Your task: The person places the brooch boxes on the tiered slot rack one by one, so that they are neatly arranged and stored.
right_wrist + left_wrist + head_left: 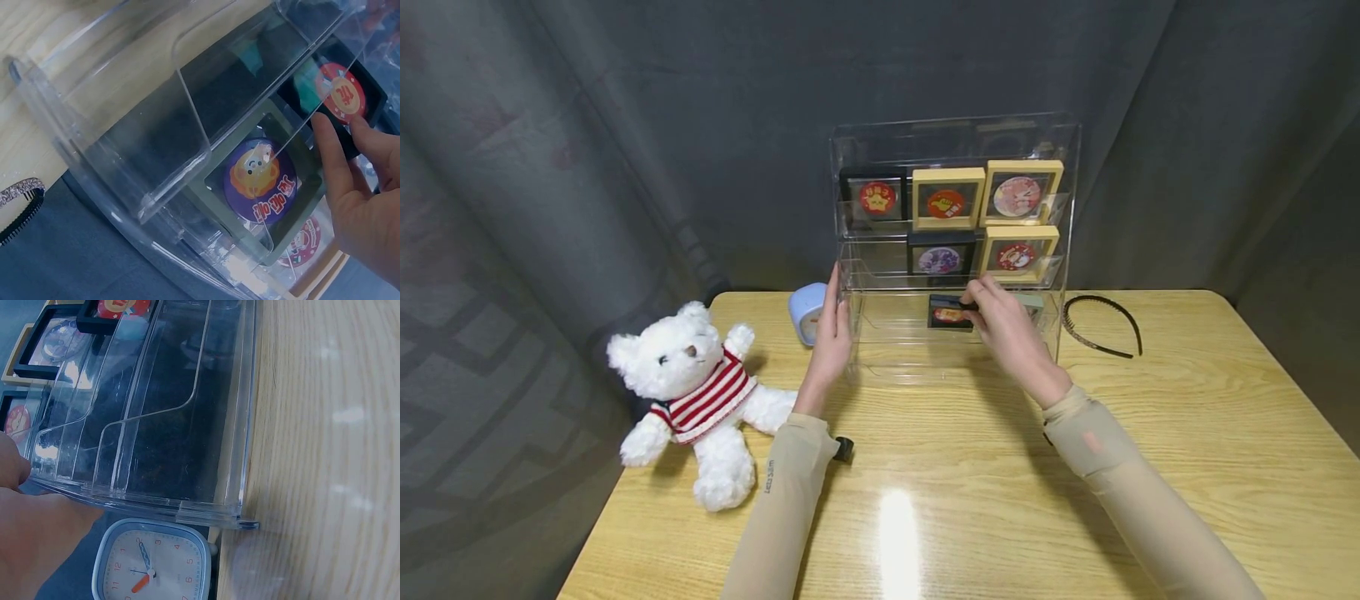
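A clear acrylic tiered rack [891, 354] stands on the table with square display frames on its levels. My left hand [832, 342] rests along the rack's left side, its fingers pointing up and fairly straight. At the lowest tier my right hand [1011, 329] pinches the edge of a black display frame [375, 84] holding a round red badge. Beside that frame sits a grey-green frame [203, 187] with a purple badge, mostly covered by my right hand in the head view. Black frames and pale yellow frames [947, 172] fill parts of the upper two tiers.
A white teddy bear [666, 367] in a striped sweater sits at the left. Next to the rack's left side is a blue clock [805, 312]. A dark headband [1101, 300] lies right of the rack. A dark curtain [737, 125] hangs behind the wooden table [962, 500].
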A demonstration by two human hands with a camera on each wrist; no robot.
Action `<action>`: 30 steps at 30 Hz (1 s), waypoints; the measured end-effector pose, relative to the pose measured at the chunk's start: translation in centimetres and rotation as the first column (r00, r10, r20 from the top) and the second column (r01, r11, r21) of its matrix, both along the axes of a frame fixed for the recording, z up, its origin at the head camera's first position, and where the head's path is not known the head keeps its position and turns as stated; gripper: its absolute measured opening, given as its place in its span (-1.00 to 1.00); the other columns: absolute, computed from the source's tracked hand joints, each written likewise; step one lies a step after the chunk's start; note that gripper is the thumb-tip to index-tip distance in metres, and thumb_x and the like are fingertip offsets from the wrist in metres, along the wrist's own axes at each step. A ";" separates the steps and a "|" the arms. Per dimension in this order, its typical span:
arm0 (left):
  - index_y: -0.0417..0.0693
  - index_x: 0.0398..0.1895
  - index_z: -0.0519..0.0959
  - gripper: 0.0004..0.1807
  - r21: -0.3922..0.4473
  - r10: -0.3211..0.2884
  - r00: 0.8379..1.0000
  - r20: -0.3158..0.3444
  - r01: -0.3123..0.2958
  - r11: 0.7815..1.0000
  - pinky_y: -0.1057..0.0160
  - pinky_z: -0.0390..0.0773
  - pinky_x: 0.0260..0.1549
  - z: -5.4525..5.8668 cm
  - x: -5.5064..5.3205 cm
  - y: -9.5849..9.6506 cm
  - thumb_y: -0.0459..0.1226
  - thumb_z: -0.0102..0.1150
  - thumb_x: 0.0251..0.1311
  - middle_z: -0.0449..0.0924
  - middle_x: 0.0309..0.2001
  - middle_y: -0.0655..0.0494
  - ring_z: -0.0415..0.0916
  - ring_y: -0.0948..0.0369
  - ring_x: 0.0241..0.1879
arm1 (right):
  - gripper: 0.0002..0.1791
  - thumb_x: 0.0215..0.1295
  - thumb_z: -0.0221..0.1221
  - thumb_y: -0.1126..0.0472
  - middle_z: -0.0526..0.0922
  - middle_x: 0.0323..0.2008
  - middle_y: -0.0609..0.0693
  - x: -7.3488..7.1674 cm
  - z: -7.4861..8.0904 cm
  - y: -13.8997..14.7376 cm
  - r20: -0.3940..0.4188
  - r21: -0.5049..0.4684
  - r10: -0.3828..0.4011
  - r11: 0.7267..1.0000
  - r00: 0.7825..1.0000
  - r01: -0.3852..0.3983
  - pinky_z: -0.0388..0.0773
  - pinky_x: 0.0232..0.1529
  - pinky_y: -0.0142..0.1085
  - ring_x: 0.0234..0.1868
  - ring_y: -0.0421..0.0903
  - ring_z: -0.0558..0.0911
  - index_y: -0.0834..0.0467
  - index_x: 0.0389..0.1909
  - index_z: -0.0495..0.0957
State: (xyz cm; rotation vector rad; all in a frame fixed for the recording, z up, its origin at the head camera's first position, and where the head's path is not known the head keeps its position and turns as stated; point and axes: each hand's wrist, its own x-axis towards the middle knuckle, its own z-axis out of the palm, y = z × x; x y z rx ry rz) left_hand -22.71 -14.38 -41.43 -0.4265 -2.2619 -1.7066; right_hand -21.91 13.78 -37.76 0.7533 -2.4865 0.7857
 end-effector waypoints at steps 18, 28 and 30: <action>0.15 0.80 -0.12 -0.36 0.025 -0.033 0.997 -0.065 0.035 0.999 -0.02 -0.03 0.64 -3.1 -2.2 -0.6 -0.20 -0.36 0.77 -0.15 0.75 0.00 -0.14 -0.01 0.69 | -0.82 0.40 0.33 0.50 0.71 0.02 0.20 0.0 -0.5 0.6 -0.116 0.054 -0.095 0.993 0.989 0.102 0.70 -0.38 0.12 0.01 0.25 0.63 0.27 -0.05 0.70; 0.15 0.80 -0.10 -0.36 0.060 -0.052 0.997 -0.065 0.056 0.997 -0.04 0.01 0.63 -2.2 -1.5 -0.9 -0.22 -0.33 0.77 -0.15 0.75 -0.04 -0.14 -0.05 0.69 | -0.67 0.46 0.31 0.44 0.67 0.14 0.21 0.4 -0.6 0.8 -0.116 0.097 -0.089 0.990 0.989 0.101 0.72 -0.35 0.07 0.11 0.24 0.64 0.25 0.20 0.68; 0.12 0.80 -0.11 -0.35 0.057 -0.049 0.997 -0.061 0.053 0.997 -0.06 0.06 0.61 -1.8 -1.4 -1.1 -0.25 -0.33 0.77 -0.13 0.74 -0.06 -0.11 -0.06 0.68 | -0.66 0.48 0.29 0.42 0.67 0.15 0.22 0.6 -0.4 0.8 -0.116 0.074 -0.087 0.993 0.989 0.096 0.69 -0.38 0.03 0.11 0.24 0.63 0.26 0.23 0.65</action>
